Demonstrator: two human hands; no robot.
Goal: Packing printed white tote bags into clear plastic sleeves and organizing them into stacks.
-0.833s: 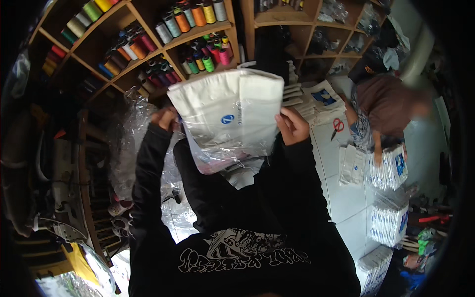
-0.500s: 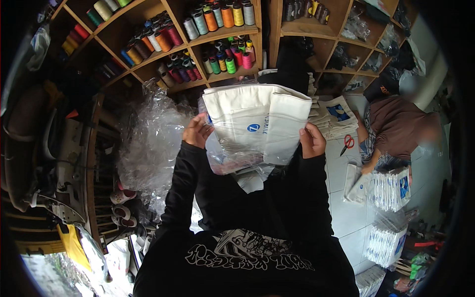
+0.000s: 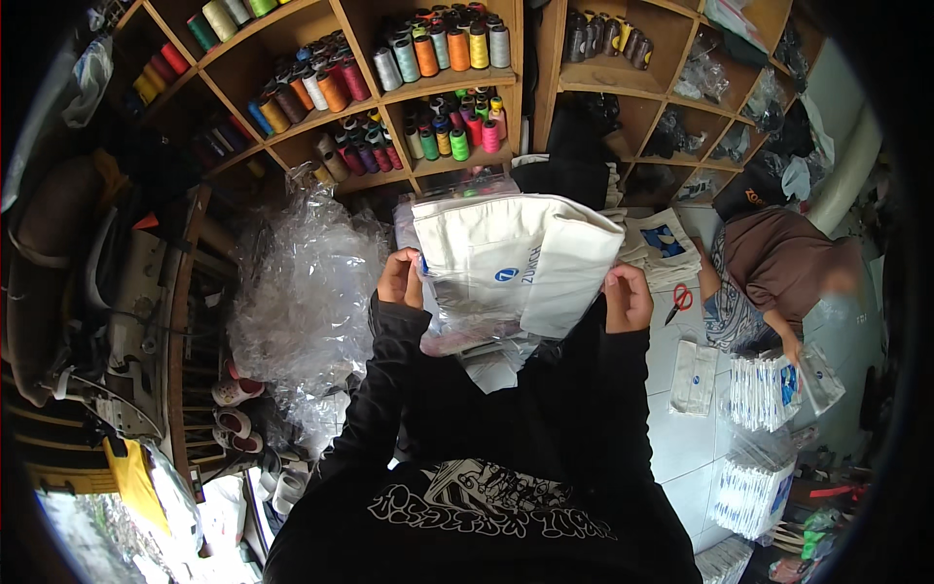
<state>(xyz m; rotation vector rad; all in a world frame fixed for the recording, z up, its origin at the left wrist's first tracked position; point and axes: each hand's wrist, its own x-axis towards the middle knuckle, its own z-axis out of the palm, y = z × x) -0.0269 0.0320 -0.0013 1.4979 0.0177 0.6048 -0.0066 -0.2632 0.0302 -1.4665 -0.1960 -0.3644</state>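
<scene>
I hold a folded white cloth bag (image 3: 516, 263) with a small blue mark up in front of my chest. My left hand (image 3: 400, 277) grips its left edge together with a clear plastic sleeve (image 3: 467, 331) that hangs under the bag. My right hand (image 3: 628, 297) grips the right edge. The bag's lower part sits inside the plastic sleeve. Both my arms are in black sleeves.
Wooden shelves (image 3: 428, 88) with several coloured thread cones stand behind the bag. A heap of clear plastic bags (image 3: 306, 282) lies at the left. Another person (image 3: 778, 273) sits at the right beside stacks of packed white bags (image 3: 764, 389) and red scissors (image 3: 678, 300) on the floor.
The bag and both hands sit a little lower and further right in the view as my head has shifted. Both hands keep their grip on the bag.
</scene>
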